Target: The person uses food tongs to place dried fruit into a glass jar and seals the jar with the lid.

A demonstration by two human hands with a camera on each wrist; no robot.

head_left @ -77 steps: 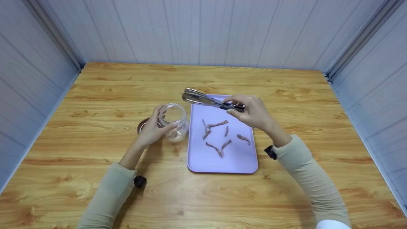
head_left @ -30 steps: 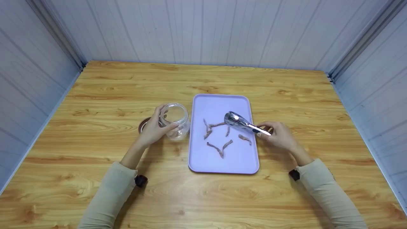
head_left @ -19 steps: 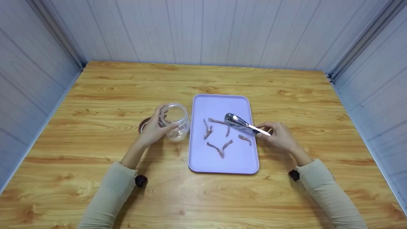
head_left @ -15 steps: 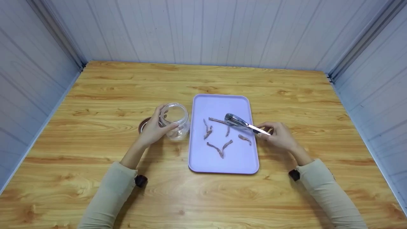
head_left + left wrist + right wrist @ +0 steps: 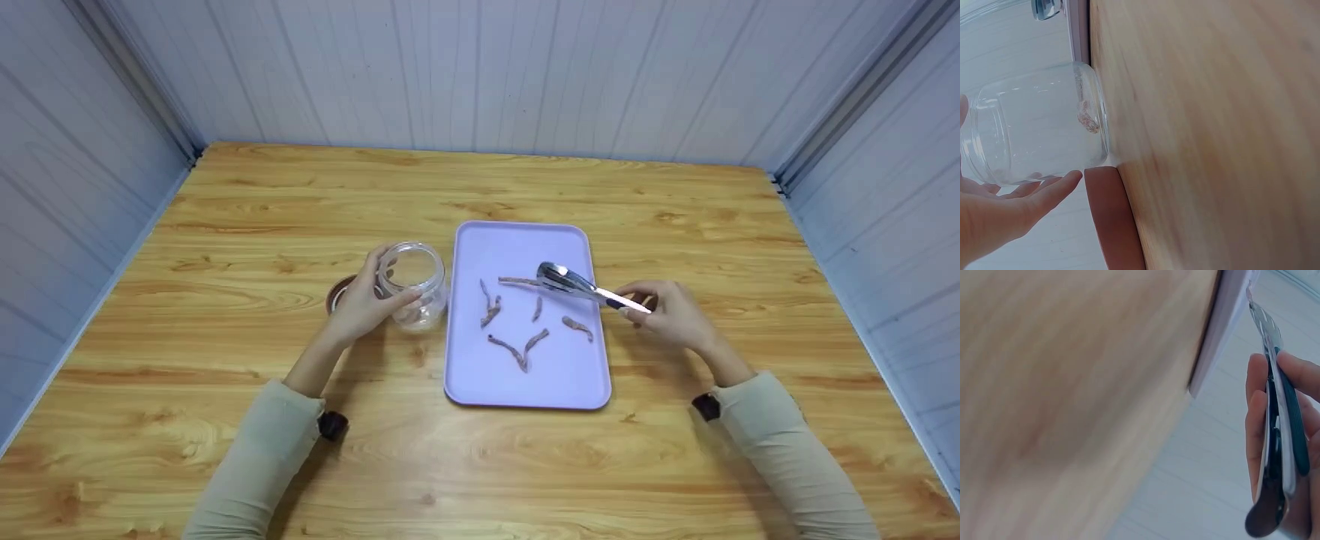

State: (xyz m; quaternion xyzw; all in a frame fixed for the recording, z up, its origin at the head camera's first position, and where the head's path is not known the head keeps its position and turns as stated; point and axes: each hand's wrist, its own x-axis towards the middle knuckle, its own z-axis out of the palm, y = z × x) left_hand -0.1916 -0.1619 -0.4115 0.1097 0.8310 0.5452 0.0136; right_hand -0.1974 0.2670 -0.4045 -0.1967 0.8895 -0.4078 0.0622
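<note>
My left hand holds a clear, open-topped jar upright, thumb at its near side and fingers round the back. Low in the jar, a brown piece shows through the wall. My right hand pinches metal tongs by their dark-gripped handles, from beyond the tray's right edge. Between the tong heads is a brown, shrivelled strip, its left end sticking out; the heads hide the rest. Several similar strips lie on the lilac tray.
A reddish-brown lid lies on the wooden table left of the jar, partly behind the left hand. The tray stands right beside the jar. Pale panelled walls enclose the table at the back and both sides.
The right hand brought the tongs from above the tray's back down to the strips. The tongs closed on the upper strip and shifted it slightly right and back. The left hand kept its hold.
</note>
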